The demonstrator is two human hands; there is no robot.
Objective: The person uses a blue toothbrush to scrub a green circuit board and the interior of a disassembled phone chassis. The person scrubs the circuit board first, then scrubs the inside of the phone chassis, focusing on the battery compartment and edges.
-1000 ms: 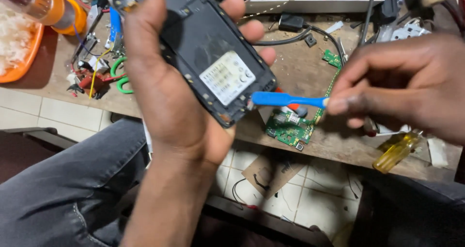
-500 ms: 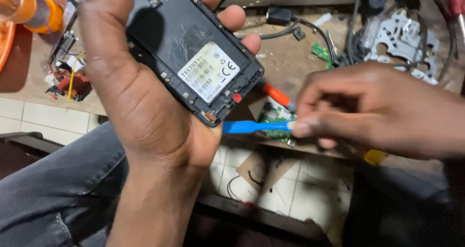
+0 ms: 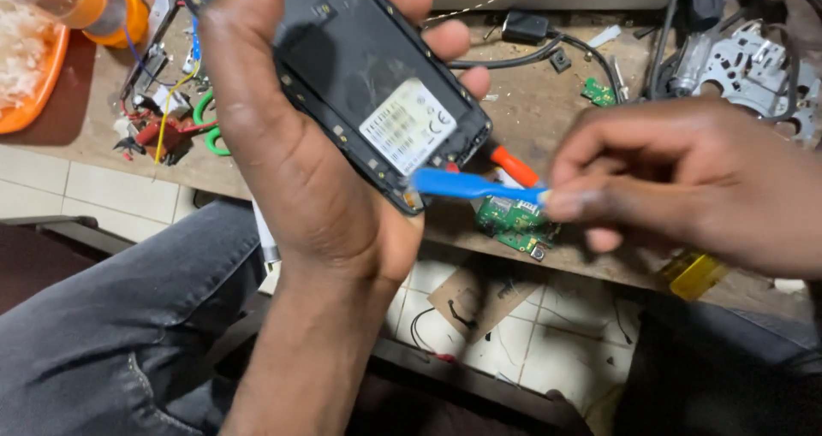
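Observation:
My left hand grips a black opened phone body, back side up, with a white sticker near its lower end. My right hand pinches a thin blue plastic pry tool. The tool's tip touches the phone's lower corner by my left palm. Both hands hang over the front edge of a cluttered wooden workbench. Below the tool a small green circuit board lies on the bench edge, with an orange-handled tool beside it.
An orange tray and an orange bottle stand at far left, with tangled wires nearby. A metal part, black cables and a yellow object lie at right. My grey trouser legs and tiled floor show below.
The view has shifted a little. My right hand keeps the blue tool's tip at the phone's lower corner, with the tip now pressed closer against the edge.

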